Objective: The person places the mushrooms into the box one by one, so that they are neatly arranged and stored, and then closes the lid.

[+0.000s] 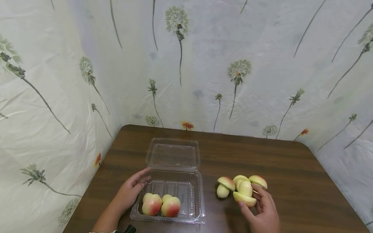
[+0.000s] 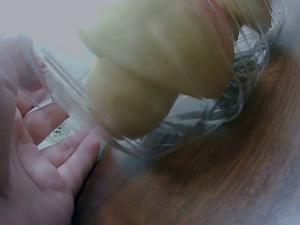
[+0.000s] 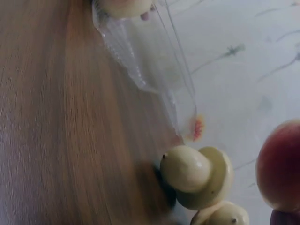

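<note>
Mushroom-shaped pieces, pale yellow with red-blushed caps, are in all views. My right hand (image 1: 264, 212) pinches one mushroom (image 1: 244, 198) between thumb and fingers, its cap down and stem up. In the right wrist view its red cap (image 3: 282, 164) shows at the right edge. Just beyond are more mushrooms, one (image 1: 225, 186) at the left and one (image 1: 258, 181) at the back. My left hand (image 1: 130, 193) lies along the left side of a clear plastic container (image 1: 201, 197), fingers extended at its wall. Two mushrooms, a left one (image 1: 152, 205) and a right one (image 1: 171, 207), sit inside near its front.
The container's hinged lid (image 1: 173, 154) lies folded back behind it. Everything rests on a dark brown wooden table (image 1: 279, 161) with rounded far corners. A pale curtain (image 1: 201, 64) printed with dandelions hangs behind and at both sides.
</note>
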Demonstrator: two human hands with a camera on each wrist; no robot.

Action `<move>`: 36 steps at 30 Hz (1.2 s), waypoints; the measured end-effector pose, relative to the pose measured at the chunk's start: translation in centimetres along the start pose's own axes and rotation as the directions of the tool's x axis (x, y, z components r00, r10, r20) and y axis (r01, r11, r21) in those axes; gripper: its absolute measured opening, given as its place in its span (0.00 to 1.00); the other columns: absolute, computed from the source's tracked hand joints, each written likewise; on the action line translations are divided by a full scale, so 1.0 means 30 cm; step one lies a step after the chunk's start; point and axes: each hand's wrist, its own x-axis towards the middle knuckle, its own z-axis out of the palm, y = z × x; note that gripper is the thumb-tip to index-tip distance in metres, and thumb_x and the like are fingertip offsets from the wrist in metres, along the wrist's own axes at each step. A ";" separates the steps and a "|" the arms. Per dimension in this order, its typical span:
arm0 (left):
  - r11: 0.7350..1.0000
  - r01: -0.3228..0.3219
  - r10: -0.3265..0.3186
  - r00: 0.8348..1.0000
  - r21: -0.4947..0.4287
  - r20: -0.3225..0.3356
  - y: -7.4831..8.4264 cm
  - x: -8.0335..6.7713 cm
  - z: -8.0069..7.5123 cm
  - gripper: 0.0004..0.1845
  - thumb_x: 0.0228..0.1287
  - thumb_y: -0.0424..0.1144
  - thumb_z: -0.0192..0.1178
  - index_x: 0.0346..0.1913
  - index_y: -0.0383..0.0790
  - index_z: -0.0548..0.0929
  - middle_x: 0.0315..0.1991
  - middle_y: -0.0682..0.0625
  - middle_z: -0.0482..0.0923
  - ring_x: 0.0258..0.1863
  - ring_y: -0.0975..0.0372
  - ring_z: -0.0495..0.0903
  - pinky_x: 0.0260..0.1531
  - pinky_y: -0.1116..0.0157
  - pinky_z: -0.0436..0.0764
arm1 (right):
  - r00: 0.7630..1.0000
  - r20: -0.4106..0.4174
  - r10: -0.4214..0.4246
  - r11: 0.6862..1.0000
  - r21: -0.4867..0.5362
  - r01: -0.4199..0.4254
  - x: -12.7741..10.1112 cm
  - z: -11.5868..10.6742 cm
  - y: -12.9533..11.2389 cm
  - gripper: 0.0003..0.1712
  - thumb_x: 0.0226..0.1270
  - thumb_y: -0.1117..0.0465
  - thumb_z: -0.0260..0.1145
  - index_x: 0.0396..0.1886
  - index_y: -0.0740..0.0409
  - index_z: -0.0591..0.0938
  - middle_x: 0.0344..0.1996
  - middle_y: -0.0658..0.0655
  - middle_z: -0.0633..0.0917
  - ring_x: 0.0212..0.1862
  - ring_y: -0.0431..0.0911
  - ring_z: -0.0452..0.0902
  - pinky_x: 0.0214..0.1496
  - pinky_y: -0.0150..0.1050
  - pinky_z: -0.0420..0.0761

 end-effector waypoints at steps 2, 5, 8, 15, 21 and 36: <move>1.000 -0.003 0.003 1.000 0.000 -0.003 -0.001 0.001 0.001 0.29 0.77 0.24 0.45 0.78 0.36 0.68 0.81 0.41 0.62 0.75 0.42 0.69 0.68 0.69 0.74 | 1.000 0.003 -0.005 1.000 -0.005 0.005 -0.002 0.007 -0.003 0.42 0.52 0.81 0.76 0.69 0.66 0.75 0.56 0.46 0.73 0.54 0.26 0.77 0.53 0.17 0.78; 1.000 -0.006 0.006 1.000 0.005 -0.002 -0.002 0.002 0.002 0.29 0.77 0.25 0.46 0.78 0.36 0.68 0.81 0.40 0.62 0.75 0.42 0.70 0.69 0.67 0.75 | 1.000 0.027 -0.010 1.000 -0.004 0.010 -0.005 0.017 -0.010 0.42 0.53 0.80 0.77 0.69 0.65 0.75 0.57 0.46 0.73 0.54 0.25 0.76 0.54 0.17 0.78; 1.000 0.000 0.000 1.000 0.006 -0.001 -0.002 0.002 0.003 0.28 0.77 0.25 0.46 0.78 0.37 0.68 0.81 0.41 0.62 0.75 0.42 0.70 0.70 0.64 0.75 | 0.998 0.060 -0.012 1.000 0.014 0.011 -0.008 0.027 -0.019 0.41 0.54 0.80 0.77 0.69 0.64 0.75 0.57 0.50 0.73 0.55 0.26 0.76 0.55 0.18 0.78; 1.000 0.011 -0.011 1.000 -0.013 0.014 0.003 -0.001 0.005 0.28 0.78 0.26 0.46 0.78 0.37 0.68 0.81 0.40 0.60 0.75 0.42 0.69 0.73 0.56 0.72 | 0.992 0.116 -0.042 0.999 0.016 0.041 -0.020 0.058 -0.042 0.42 0.54 0.77 0.78 0.70 0.63 0.74 0.57 0.57 0.74 0.56 0.26 0.75 0.56 0.17 0.77; 1.000 0.009 -0.009 1.000 0.002 0.006 0.000 0.002 0.002 0.28 0.78 0.26 0.46 0.78 0.38 0.68 0.81 0.41 0.61 0.75 0.42 0.69 0.72 0.59 0.73 | 0.981 0.144 -0.131 0.989 0.093 0.118 -0.020 0.094 -0.049 0.45 0.49 0.81 0.78 0.69 0.62 0.75 0.57 0.53 0.75 0.56 0.29 0.78 0.56 0.21 0.80; 1.000 0.021 -0.021 1.000 0.014 -0.001 -0.008 0.001 -0.004 0.29 0.78 0.26 0.45 0.79 0.41 0.68 0.81 0.44 0.61 0.75 0.43 0.69 0.71 0.58 0.73 | 0.925 0.211 -0.317 0.939 0.208 0.274 -0.028 0.162 -0.051 0.44 0.49 0.80 0.79 0.68 0.61 0.76 0.58 0.58 0.77 0.55 0.33 0.80 0.53 0.24 0.83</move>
